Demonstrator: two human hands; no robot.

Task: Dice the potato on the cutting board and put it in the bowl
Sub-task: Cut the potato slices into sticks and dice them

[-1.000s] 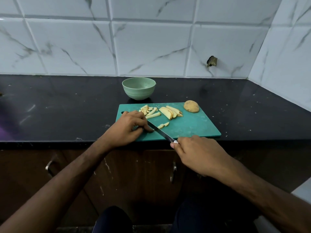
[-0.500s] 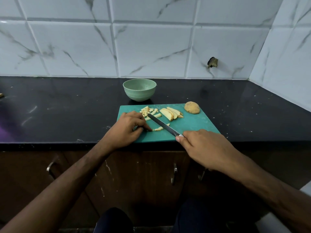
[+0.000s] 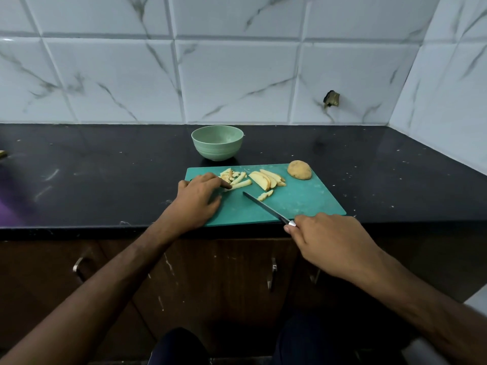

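Lying between both hands: cut potato sticks (image 3: 265, 195).

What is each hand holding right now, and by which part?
The right hand grips the knife by its handle. The left hand holds nothing; its fingers touch a potato strip.

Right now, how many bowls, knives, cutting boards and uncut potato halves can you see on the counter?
Bowls: 1, the green bowl
Knives: 1, the knife
Cutting boards: 1, the cutting board
Uncut potato halves: 1, the potato half
Total: 4
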